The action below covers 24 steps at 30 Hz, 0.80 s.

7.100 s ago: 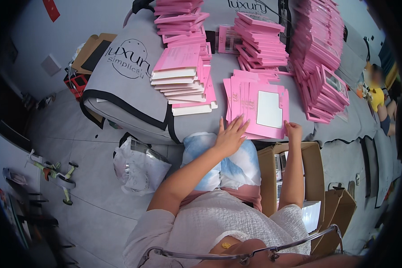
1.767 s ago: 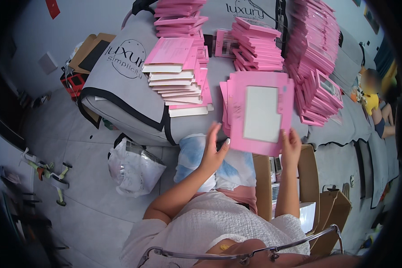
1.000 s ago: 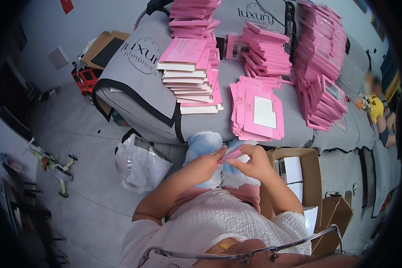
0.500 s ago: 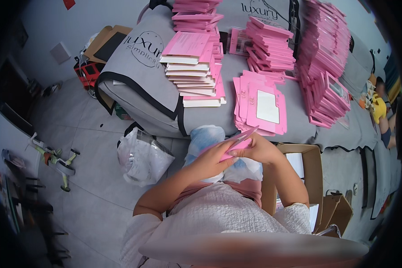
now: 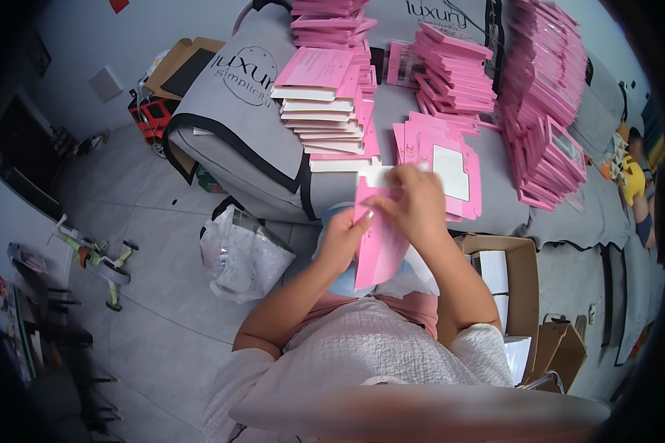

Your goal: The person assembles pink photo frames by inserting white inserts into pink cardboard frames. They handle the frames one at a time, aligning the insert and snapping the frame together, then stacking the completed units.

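Above my lap I hold a pink cardboard box [image 5: 380,258] lengthwise, with a white inner flap showing at its far end. My left hand [image 5: 343,238] is closed on its left edge, thumb on top. At the upper right of the box, my right hand [image 5: 420,201] is closed around the far part, its fingers a little blurred. Just beyond lie flat pink card blanks with white windows [image 5: 451,171], partly hidden by my right hand. To their left is a stack of pink boxes with white edges [image 5: 321,111].
More pink boxes stand in tall piles [image 5: 543,66] on the grey covered sofa [image 5: 236,159]. A clear plastic bag [image 5: 244,258] sits on the floor by my left. An open carton [image 5: 521,284] is at my right. Further left is a small bike [image 5: 96,258]; someone sits far right.
The pink box has swung from a tilted position low over my lap to lengthwise, nearer the sofa. My right hand has moved up to its far end; the left still holds its side.
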### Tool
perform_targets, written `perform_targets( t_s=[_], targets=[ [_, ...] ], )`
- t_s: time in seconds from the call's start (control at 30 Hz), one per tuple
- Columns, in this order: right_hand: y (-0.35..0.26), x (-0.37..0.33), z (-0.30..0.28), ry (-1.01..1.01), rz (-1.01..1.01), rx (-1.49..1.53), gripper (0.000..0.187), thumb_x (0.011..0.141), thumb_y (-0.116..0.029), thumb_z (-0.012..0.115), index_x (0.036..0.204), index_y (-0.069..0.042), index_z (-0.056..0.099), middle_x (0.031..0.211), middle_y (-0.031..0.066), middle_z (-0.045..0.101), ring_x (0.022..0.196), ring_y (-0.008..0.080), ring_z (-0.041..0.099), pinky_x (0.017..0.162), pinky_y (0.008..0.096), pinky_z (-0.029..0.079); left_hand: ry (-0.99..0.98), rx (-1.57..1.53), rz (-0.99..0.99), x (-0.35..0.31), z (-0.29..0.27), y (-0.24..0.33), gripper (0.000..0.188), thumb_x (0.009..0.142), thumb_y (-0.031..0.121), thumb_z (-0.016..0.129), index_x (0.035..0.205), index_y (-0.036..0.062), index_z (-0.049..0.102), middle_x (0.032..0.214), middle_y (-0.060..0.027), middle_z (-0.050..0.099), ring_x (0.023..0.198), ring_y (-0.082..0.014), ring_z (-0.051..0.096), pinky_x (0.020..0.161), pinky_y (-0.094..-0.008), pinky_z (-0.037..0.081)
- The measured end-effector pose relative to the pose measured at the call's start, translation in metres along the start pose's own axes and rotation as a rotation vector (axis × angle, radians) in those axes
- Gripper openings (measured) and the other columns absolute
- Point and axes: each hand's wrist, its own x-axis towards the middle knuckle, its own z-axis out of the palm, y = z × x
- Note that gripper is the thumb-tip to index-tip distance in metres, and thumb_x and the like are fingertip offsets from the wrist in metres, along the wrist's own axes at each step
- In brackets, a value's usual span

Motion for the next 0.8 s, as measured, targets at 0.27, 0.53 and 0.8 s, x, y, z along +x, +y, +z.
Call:
perform_targets(
  t_s=[0.27,0.53,0.8],
  targets=[
    [0.027,-0.113,0.062,0.323,0.26,0.596,0.061,0.071,-0.009,0.071,0.123,0.003,0.041,0.11,0.0159,0.052,0.107,0.0265,0.049,0.094,0.0388,0.037,0.406,-0.842,0.179,-0.006,-0.034,-0.029,0.04,0.098,0.023,0.044,0.133,0.0061,0.037,0.132,-0.0109,0.046,0.123,-0.0243,0.044,0.105,-0.0433,0.036],
    [0.016,-0.134,0.094,-0.087,0.345,0.532,0.106,0.063,-0.015,0.084,0.144,0.002,0.018,0.103,0.0185,0.064,0.103,0.0251,0.06,0.099,0.0403,0.034,0.461,-0.945,0.048,-0.024,-0.032,-0.083,0.045,0.096,0.033,0.044,0.133,0.0074,0.038,0.136,-0.0098,0.045,0.125,-0.0243,0.043,0.106,-0.0451,0.034],
    [0.019,-0.144,0.115,-0.248,0.51,0.881,0.101,0.07,0.002,0.074,0.147,-0.004,0.009,0.139,0.022,0.04,0.123,0.023,0.045,0.098,0.0306,0.038,0.386,-0.823,0.059,-0.045,-0.038,-0.107,0.042,0.097,0.031,0.044,0.132,0.0095,0.037,0.134,-0.0105,0.045,0.125,-0.0263,0.042,0.105,-0.0475,0.036]
  ],
)
